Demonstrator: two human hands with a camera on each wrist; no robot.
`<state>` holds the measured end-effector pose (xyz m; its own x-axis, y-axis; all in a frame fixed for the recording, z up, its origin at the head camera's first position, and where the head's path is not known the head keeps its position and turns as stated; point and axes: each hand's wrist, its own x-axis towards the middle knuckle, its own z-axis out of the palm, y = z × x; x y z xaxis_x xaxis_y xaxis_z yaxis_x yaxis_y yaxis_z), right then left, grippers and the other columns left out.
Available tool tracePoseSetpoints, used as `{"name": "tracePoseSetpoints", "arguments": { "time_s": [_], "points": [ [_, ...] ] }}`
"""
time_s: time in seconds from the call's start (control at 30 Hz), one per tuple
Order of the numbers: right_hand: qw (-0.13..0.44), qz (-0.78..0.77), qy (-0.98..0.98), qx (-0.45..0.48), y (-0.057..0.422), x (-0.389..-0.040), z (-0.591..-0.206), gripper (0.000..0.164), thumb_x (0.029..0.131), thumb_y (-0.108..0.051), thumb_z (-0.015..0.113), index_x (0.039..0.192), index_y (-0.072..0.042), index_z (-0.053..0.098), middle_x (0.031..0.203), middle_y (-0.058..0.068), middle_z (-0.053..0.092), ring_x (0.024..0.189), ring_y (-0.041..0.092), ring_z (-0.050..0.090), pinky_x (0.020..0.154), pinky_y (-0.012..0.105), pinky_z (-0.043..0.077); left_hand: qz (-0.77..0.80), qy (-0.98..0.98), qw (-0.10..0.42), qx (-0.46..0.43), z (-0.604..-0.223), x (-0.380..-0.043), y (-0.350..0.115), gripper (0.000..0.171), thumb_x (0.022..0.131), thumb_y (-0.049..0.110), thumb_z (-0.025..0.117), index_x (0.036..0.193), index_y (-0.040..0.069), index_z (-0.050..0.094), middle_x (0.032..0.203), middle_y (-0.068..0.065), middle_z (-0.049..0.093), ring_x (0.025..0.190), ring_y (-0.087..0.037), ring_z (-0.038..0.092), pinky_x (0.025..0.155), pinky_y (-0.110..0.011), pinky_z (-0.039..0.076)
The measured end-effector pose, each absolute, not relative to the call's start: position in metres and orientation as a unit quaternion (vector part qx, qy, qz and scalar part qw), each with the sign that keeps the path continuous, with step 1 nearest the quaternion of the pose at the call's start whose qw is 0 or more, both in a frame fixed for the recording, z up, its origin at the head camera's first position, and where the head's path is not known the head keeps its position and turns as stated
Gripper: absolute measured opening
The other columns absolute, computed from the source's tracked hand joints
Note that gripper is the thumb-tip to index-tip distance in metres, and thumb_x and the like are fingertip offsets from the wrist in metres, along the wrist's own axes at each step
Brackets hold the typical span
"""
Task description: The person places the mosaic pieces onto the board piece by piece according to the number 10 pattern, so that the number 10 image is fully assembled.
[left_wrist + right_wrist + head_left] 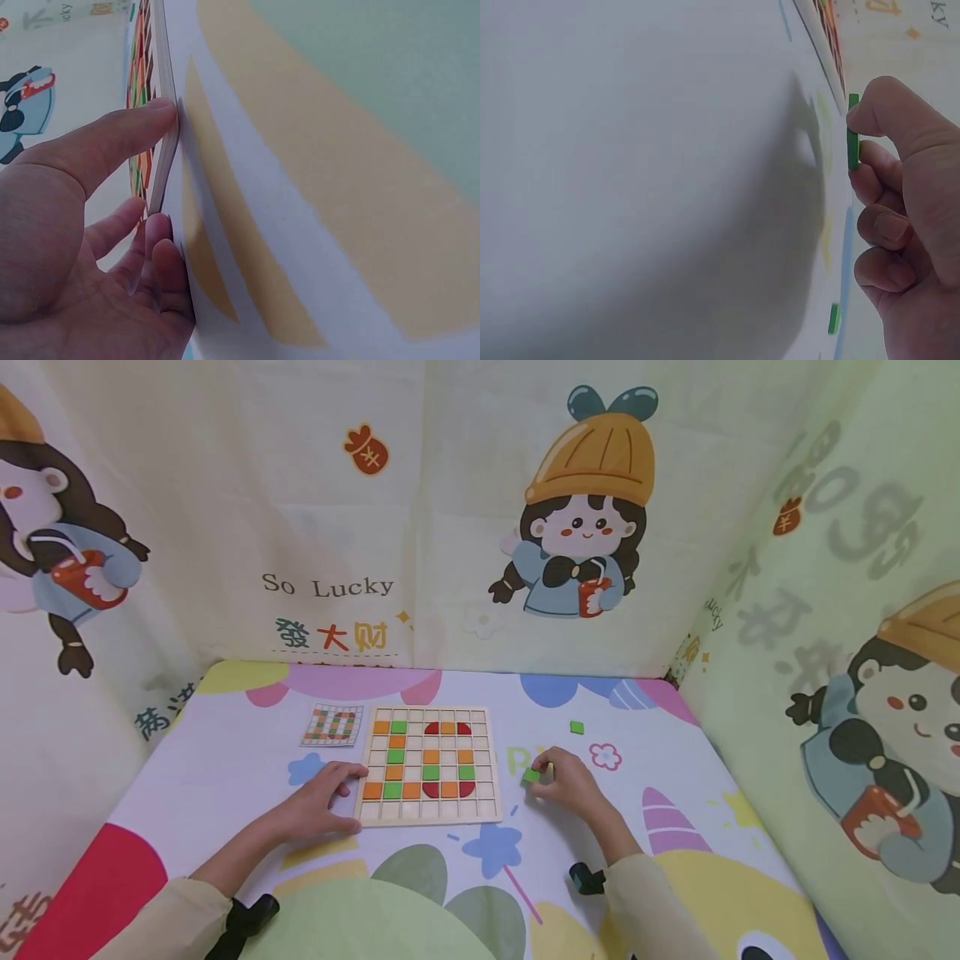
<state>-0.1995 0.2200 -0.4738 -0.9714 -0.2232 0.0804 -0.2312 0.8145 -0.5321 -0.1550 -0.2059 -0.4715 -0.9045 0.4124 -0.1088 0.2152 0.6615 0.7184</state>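
A square wooden grid board [431, 818] lies on the table, with orange, green and dark red pieces in several cells. At its left edge rests my left hand [321, 802], thumb near the lower corner and fingers farther up. In the left wrist view the thumb [135, 131] touches the board's side [166, 150], with the other fingers loosely bent. Right of the board, my right hand [566, 785] pinches a small green tile [531, 775] between thumb and finger. The right wrist view shows that tile [853, 131] edge-on, held up off the table.
Another green tile [577, 727] lies on the table beyond my right hand. A small pattern card [331, 742] with a coloured grid lies left of the board. Printed cloth covers the table [247, 752], and curtains [450, 543] hang behind it and on both sides.
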Motion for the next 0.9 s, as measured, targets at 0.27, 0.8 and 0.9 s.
{"name": "tracePoseSetpoints", "arguments": {
  "time_s": [0.27,0.8,0.9],
  "points": [
    [-0.019,0.288,-0.949,0.129,0.185,-0.22,-0.47,0.022,0.071,-0.015,0.079,0.089,-0.013,0.066,0.087,-0.002,0.061,0.076,0.013,0.049,0.068,0.026,0.042,0.366,0.906,0.127,0.17,-0.474,-0.155,-0.206,0.076,0.075,0.03,0.083,0.137,0.012,0.045,0.127,-0.008,0.044,0.102,-0.018,0.044,0.082,-0.028,0.042],
    [-0.062,0.293,-0.942,0.15,0.13,-0.251,-0.465,0.02,0.078,-0.021,0.074,0.093,-0.012,0.065,0.092,0.0,0.059,0.084,0.016,0.051,0.072,0.028,0.045,0.356,0.91,0.131,0.168,-0.471,-0.155,-0.203,0.076,0.075,0.03,0.083,0.138,0.012,0.045,0.13,-0.008,0.044,0.103,-0.018,0.044,0.084,-0.033,0.042],
    [-0.069,0.291,-0.942,0.153,0.121,-0.256,-0.465,0.021,0.078,-0.021,0.073,0.094,-0.012,0.065,0.095,0.0,0.06,0.089,0.016,0.052,0.077,0.029,0.047,0.356,0.911,0.128,0.164,-0.47,-0.153,-0.204,0.075,0.075,0.03,0.083,0.138,0.012,0.045,0.129,-0.007,0.044,0.103,-0.018,0.044,0.084,-0.032,0.042]
  ]
}}
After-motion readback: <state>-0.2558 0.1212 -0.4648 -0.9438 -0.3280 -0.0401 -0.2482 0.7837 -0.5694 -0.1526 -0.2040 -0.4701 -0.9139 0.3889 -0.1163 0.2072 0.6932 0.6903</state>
